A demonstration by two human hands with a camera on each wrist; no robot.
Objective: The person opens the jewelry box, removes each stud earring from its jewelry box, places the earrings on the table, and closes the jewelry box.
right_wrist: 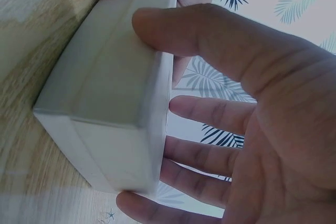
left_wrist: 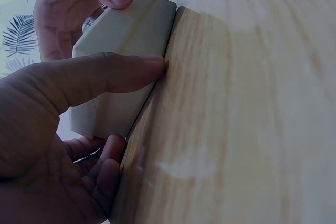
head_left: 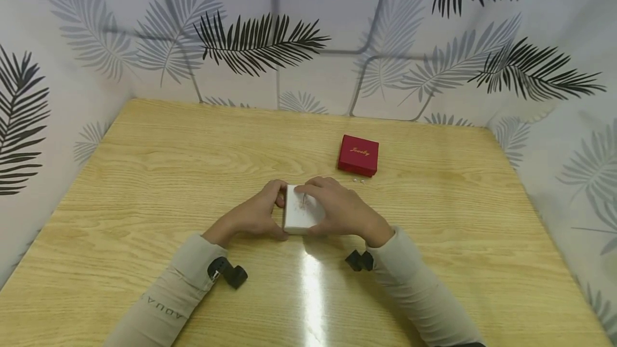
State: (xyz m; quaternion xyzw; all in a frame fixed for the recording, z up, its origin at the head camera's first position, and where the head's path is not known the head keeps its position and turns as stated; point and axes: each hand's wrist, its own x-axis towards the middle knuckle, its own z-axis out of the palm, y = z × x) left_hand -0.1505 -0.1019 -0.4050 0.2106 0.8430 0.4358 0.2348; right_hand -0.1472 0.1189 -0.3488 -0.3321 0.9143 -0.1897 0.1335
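A small white lidded box (head_left: 297,213) sits on the table between the two hands, with a faint print on its top. From the left side my left hand (head_left: 255,212) grips it low; in the left wrist view the thumb (left_wrist: 105,74) lies along its near side by the tabletop. My right hand (head_left: 342,209) grips the lid (right_wrist: 123,77) from the right. Its thumb (right_wrist: 168,30) presses the lid's near side, and its other fingers reach over the top and toward the far side. A seam between lid and base shows in both wrist views.
Behind and right of the white box lies a red box (head_left: 358,154) with gold lettering. Two tiny shiny pieces (head_left: 359,180) lie just in front of it. The wood-grain table (head_left: 159,175) meets leaf-patterned cloth (head_left: 308,79) at the back and sides.
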